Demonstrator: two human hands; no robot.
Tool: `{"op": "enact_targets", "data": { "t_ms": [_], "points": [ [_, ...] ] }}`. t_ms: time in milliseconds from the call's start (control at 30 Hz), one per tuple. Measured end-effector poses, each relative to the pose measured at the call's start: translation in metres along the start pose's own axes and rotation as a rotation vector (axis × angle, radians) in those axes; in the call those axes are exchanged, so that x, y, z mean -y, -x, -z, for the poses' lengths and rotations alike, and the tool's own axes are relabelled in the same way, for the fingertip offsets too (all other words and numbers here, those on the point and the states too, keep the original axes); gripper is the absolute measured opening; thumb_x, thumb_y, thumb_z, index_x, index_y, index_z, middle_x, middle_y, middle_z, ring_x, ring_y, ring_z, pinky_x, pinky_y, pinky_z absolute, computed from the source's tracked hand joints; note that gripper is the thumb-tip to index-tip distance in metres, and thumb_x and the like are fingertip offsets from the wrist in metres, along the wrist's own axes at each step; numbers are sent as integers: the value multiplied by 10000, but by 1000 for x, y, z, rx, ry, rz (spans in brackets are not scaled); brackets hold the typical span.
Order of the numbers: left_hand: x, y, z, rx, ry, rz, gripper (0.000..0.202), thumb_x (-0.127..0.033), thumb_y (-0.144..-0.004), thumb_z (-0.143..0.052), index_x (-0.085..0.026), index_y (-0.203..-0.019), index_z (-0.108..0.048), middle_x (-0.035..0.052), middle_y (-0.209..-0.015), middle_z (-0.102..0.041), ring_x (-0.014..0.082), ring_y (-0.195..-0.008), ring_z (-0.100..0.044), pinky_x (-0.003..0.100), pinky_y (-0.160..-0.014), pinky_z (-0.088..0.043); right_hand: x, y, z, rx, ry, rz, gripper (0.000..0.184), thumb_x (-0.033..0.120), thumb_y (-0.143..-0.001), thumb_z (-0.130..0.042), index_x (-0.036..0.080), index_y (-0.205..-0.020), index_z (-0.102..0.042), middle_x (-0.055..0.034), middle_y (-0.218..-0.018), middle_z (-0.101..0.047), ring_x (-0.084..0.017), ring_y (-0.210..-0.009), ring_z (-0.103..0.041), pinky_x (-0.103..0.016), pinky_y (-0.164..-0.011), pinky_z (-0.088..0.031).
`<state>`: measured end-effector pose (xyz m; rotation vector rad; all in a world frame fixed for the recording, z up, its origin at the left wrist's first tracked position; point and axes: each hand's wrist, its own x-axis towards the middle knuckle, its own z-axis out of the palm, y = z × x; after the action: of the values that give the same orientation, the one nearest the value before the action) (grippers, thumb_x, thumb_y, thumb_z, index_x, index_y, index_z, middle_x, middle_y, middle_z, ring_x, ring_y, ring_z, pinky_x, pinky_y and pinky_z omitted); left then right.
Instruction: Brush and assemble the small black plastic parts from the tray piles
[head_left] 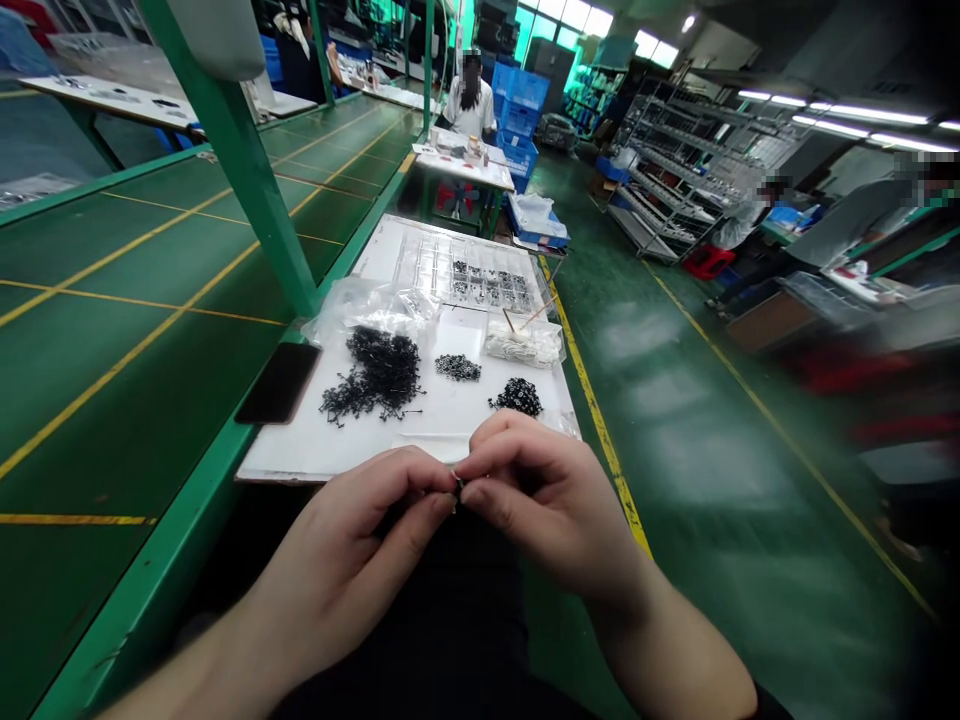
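Note:
My left hand [375, 530] and my right hand [551, 500] meet just past the near edge of the white work board [300, 450]. Thumb and forefinger of each hand pinch a tiny dark part [459, 486], mostly covered by the fingertips. Beyond the hands lies a big heap of thin black stemmed parts [382, 365]. To its right is a small pile of silvery-black pieces [457, 367]. Closer to my right hand sits a pile of small black ring-like parts [517, 397].
A clear compartment box [427, 262] holds small parts at the back of the board. A clear tray of white material [525, 342] has thin sticks in it. A dark phone-like slab [279, 383] lies at left, beside a green post [247, 170] and conveyor belt [150, 260]. Several people work farther off.

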<state>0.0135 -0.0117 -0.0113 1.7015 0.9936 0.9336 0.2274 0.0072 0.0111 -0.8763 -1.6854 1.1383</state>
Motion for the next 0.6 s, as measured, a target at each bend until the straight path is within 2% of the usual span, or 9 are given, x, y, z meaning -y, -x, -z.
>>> {"op": "enact_targets", "data": {
  "t_ms": [67, 133, 167, 267, 367, 433, 500, 600],
  "points": [
    [-1, -3, 0, -35, -40, -65, 134, -258, -1068, -581, -300, -1056, -707, 3, -960, -744, 184, -849, -708, 259, -778, -547, 2, -1, 2, 37, -49, -159, 147, 259, -927, -801, 208, -1062, -779, -9, -906, -668, -75, -580, -477, -237, -508, -391],
    [-1, -7, 0, -89, -73, -137, 161, -221, -1051, -579, -285, -1006, -719, 21, -949, -735, 195, -848, -693, 262, -766, -533, 3, -1, 4, 75, -13, -240, 173, 287, -933, -791, 204, -1084, -780, -6, -895, -677, -70, -558, -458, -233, -483, -365],
    [0, -9, 0, -105, -89, -157, 168, -210, -1042, -580, -279, -988, -724, 29, -946, -734, 201, -850, -687, 264, -762, -526, 3, -1, 5, 83, 41, -222, 155, 280, -939, -781, 200, -1072, -787, -9, -886, -679, -78, -580, -481, -237, -505, -384],
    [7, -13, 3, -78, -181, -140, 151, -210, -1020, -602, -274, -985, -735, 39, -941, -745, 216, -851, -691, 272, -749, -507, -3, -1, 2, 57, 227, -32, 56, 221, -937, -761, 187, -972, -789, -20, -850, -675, -112, -677, -553, -260, -613, -443],
    [18, -18, 5, -35, -251, -61, 114, -251, -1010, -629, -273, -981, -737, 31, -894, -743, 221, -805, -683, 280, -719, -488, -19, 3, -3, 9, 279, 104, 17, 192, -925, -747, 185, -919, -733, -18, -822, -669, -129, -701, -589, -267, -639, -460],
    [28, -20, 4, -54, -210, 32, 77, -314, -981, -690, -266, -950, -742, 23, -825, -724, 221, -747, -655, 284, -682, -476, -33, 6, -3, -12, 284, 116, 64, 199, -923, -728, 189, -875, -686, -11, -802, -660, -136, -704, -601, -271, -653, -472],
    [40, -22, 0, -103, -2, 207, 121, -361, -919, -788, -248, -921, -745, 12, -770, -691, 201, -703, -615, 262, -633, -461, -50, 7, 2, -9, 378, 3, 91, 239, -934, -714, 193, -868, -671, -6, -803, -664, -134, -691, -598, -269, -656, -482],
    [64, -23, -11, -226, 649, 524, 227, -343, -863, -860, -193, -856, -690, -37, -676, -556, 105, -545, -447, 191, -485, -341, -79, 1, 24, 1, 633, -265, 105, 275, -960, -699, 190, -899, -708, -29, -894, -725, -147, -744, -635, -273, -709, -513]
  ]
}}
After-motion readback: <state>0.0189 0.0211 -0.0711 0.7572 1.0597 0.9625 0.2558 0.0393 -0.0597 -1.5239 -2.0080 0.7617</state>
